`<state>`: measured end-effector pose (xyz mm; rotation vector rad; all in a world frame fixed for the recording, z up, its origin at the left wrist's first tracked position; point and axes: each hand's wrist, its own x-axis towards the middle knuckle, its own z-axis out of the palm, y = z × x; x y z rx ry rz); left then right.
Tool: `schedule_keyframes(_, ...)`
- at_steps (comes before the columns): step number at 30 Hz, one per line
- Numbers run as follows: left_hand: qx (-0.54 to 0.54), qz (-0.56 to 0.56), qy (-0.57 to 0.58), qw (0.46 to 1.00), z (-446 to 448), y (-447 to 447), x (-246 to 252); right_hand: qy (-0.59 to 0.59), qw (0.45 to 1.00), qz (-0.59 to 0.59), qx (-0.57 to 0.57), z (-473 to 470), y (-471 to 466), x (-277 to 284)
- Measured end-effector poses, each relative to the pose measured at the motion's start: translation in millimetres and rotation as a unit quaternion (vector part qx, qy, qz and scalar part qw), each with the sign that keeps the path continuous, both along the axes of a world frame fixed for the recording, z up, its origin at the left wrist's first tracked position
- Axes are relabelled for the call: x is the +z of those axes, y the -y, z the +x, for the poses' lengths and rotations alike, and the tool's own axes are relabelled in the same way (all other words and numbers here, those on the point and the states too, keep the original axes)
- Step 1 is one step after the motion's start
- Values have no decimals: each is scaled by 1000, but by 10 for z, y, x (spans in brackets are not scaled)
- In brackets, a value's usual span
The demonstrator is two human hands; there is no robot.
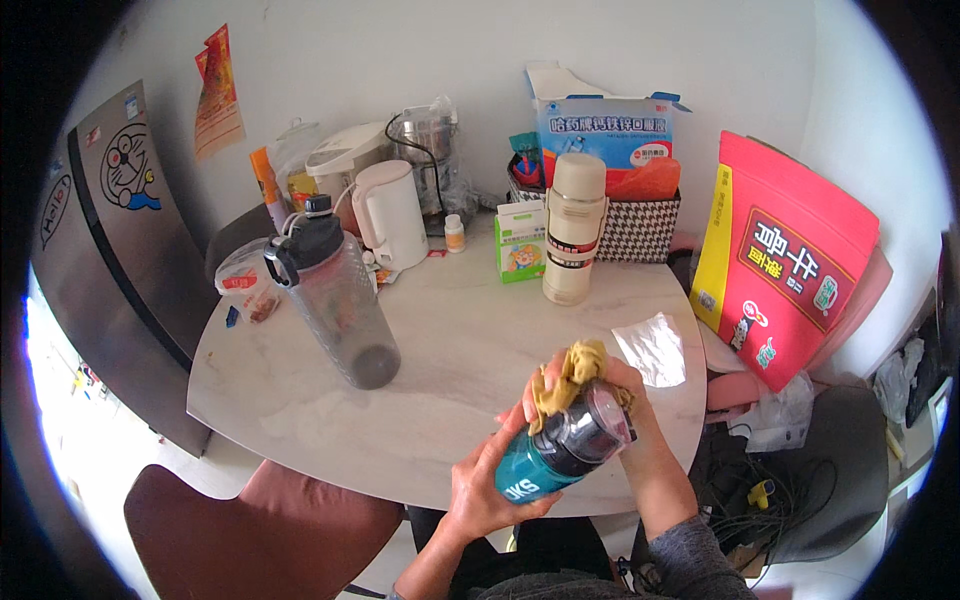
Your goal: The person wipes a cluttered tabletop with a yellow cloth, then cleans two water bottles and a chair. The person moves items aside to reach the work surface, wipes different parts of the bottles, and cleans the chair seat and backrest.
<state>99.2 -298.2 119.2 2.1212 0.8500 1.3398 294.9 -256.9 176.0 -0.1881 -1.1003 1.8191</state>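
A teal water bottle [529,472] with a dark, clear-topped lid is held tilted above the near edge of the table. My left hand [480,480] wraps around its body from the left. In my right hand [626,382] is a bunched yellow cloth [577,371], pressed against the lid's far side; part of its fingers is hidden behind the cloth. A large grey translucent bottle [337,307] with a black lid and carry loop stands to the left. Beyond my hands is a cream thermos flask [574,232], upright.
A crumpled white tissue [652,349] lies right of my hands. Behind stand a white electric kettle [394,214], a small pill bottle [454,234], a green carton [520,244] and a houndstooth basket [641,229]. A red food bag [787,262] rises at right; a brown chair [247,532] sits near left.
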Motion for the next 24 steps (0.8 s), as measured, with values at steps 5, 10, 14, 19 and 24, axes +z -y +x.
schedule_keyframes(5,-157,-199,172,952,-23,-65,-262,40,997,-63,-9,-106,-78,-246)
schedule_keyframes(10,-182,-387,351,833,-76,-5,-131,144,973,-46,-177,-250,49,-349)
schedule_keyframes(14,-237,-443,400,767,-256,-213,-217,37,982,-37,-180,-14,148,-381)
schedule_keyframes(19,-319,-492,417,694,-227,-172,-300,-138,976,-65,-157,-170,-72,-203)
schedule_keyframes(24,-349,-527,398,665,-121,-124,-310,-55,989,-91,-99,-279,-179,-532)
